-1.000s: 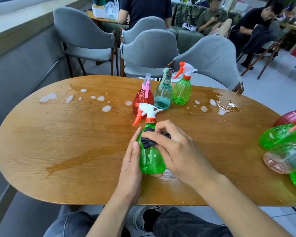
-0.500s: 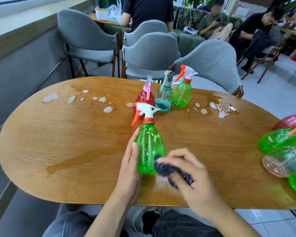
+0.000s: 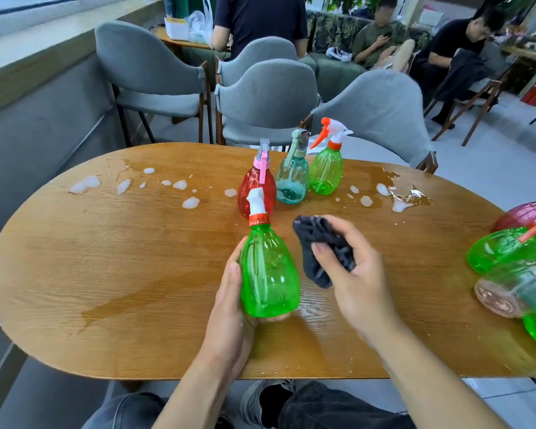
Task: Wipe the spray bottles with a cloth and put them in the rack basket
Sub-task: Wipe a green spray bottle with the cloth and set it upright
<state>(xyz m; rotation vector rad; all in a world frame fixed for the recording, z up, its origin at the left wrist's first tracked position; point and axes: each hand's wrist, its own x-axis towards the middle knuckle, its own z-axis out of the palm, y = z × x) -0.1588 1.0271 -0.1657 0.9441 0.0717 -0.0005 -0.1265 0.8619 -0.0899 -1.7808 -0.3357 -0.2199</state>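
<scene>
The cloth (image 3: 322, 249) has come off the green bottle (image 3: 268, 274) and now sits bunched in the right hand (image 3: 353, 267), whose grip clenches it just beside the bottle. The left hand (image 3: 229, 292) still wraps its grip round the bottle, tilted near the table (image 3: 106, 274) edge. Another side looks due for wiping; no basket is in sight.

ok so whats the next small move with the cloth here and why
Probably bring the dark cloth back onto the green bottle and keep wiping. The right hand holds the cloth bunched just off the bottle's right side, not touching it, while the left hand steadies the bottle on the table. Other bottles already lie at the right edge.
</scene>
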